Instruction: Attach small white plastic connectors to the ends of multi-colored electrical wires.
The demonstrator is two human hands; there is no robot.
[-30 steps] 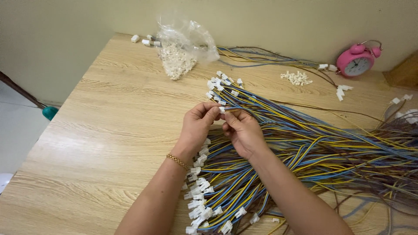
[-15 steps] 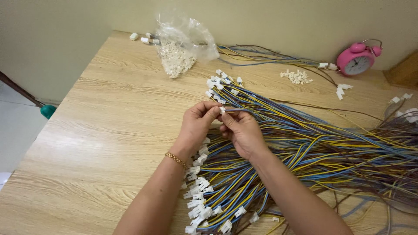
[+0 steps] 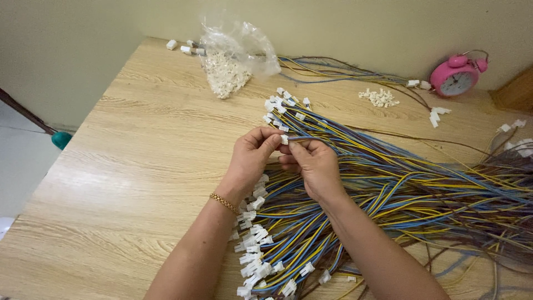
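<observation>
My left hand (image 3: 250, 161) and my right hand (image 3: 313, 166) meet fingertip to fingertip over a large spread of blue, yellow and brown wires (image 3: 400, 194). Between the fingertips is a small white plastic connector (image 3: 284, 139), pinched from both sides, with wire ends running into it from my right hand. A gold bracelet (image 3: 223, 203) circles my left wrist. More wires with white connectors (image 3: 280, 105) on their ends fan out just beyond my hands, and another bunch of connector ends (image 3: 255, 261) lies below my left forearm.
On the wooden table (image 3: 122, 183), a clear plastic bag of white connectors (image 3: 227, 64) lies at the back. A small heap of loose connectors (image 3: 378, 98) and a pink alarm clock (image 3: 456, 78) are at the back right. A teal-tipped handle (image 3: 58, 139) stands beyond the left table edge.
Both hands stay together at the same spot over the wires. Only slight finger shifts on the connector show.
</observation>
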